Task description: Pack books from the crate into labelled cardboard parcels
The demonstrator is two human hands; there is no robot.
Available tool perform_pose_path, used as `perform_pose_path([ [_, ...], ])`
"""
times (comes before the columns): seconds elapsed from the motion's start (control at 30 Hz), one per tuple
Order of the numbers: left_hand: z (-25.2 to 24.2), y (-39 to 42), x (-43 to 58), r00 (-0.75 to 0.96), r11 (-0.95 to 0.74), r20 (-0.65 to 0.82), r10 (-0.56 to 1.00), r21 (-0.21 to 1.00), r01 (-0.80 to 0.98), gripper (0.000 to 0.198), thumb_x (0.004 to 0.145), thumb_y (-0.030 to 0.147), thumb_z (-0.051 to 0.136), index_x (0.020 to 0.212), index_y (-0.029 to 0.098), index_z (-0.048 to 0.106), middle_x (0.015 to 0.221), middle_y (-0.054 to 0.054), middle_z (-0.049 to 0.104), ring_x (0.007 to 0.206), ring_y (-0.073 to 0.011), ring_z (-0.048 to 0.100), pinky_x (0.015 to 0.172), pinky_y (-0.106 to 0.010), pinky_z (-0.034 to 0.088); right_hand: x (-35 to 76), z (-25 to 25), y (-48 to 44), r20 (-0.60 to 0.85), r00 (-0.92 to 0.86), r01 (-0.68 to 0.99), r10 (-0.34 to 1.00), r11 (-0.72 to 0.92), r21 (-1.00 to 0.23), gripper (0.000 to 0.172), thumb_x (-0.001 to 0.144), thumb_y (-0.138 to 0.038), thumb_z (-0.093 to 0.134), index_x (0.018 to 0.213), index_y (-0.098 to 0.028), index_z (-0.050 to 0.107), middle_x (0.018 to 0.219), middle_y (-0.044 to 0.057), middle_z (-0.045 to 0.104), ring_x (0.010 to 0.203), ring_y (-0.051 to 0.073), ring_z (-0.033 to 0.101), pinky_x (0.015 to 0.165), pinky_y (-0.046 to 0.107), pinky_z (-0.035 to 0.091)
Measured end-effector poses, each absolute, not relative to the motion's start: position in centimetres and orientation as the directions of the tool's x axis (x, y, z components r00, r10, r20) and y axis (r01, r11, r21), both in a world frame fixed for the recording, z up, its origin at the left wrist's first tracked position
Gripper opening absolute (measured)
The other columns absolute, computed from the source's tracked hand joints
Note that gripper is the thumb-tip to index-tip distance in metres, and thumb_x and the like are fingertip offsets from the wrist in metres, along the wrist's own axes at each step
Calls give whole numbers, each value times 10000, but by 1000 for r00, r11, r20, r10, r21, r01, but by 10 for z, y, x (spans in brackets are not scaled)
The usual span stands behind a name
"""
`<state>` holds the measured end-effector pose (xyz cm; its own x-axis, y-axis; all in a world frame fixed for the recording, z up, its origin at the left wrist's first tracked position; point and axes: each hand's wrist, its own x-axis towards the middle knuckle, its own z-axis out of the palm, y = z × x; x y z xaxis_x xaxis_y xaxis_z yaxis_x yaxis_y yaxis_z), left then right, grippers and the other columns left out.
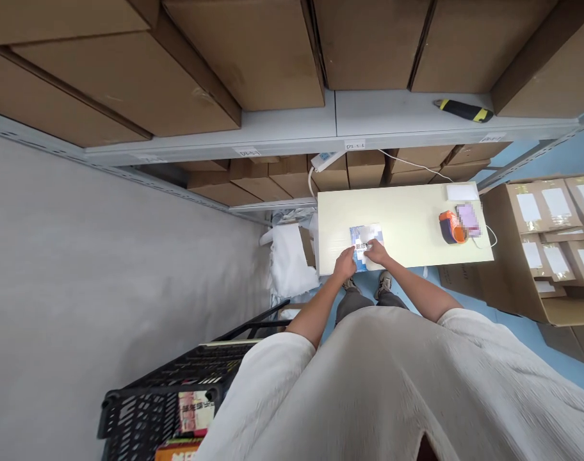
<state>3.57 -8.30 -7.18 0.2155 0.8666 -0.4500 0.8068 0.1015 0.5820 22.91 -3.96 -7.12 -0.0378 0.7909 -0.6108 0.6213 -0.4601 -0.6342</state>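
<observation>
We see a tape dispenser (451,227) right of our right hand (377,253); a utility knife (463,110) far beyond it; a black crate (143,410) well behind, leftward.

"d2-1-1" on shelf label (354,145), "新" on book (366,246)

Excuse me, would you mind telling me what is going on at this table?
A person stands at a pale table, left hand and right hand both on a blue-and-white book at its near edge. An orange tape dispenser sits further right on the table; a black crate with books stands at the person's left.
</observation>
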Motion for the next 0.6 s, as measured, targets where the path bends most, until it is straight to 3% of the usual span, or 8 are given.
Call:
perform_pose_path([
  [0.13,-61,-85,42,183,64,-365,913,570,819,718,945,82,494,1655,181,465,1630,-182,564,1508,-335,539,1241,-493,472,231,-70,-43,-706,-98,491,701,-584,-647,629,792,-278,746,1409,-209,648,1076,65,790,1044,287,744,1000,400,584],
  [0.27,-48,-85,55,348,-95,-369,862,556,825,656,954,71,500,1599,190,508,1639,-175,557,1518,-334,510,1240,-496,444,245,-66,-46,-738,-127,359,662,-663,-657,569,835,-321,716,1396,-224,702,1262,106,796,1178,285,737,1025,400,591],
  [0.47,-41,-90,66,385,-160,-462,799,454,877,575,981,111,535,1549,204,521,1622,-173,548,1508,-333,498,1204,-478,450,277,-65,-38,-598,274,552,753,-632,-543,423,860,-245,612,1256,-220,757,1276,98,800,1216,272,725,1062,371,570],
  [0.6,-42,-92,69,376,-153,-458,806,452,879,528,989,124,523,1513,178,559,1601,-191,567,1489,-338,523,1217,-485,448,283,-68,-33,-630,289,603,721,-648,-465,369,831,-235,634,1178,-214,757,1206,104,812,1145,266,750,959,335,582],
])
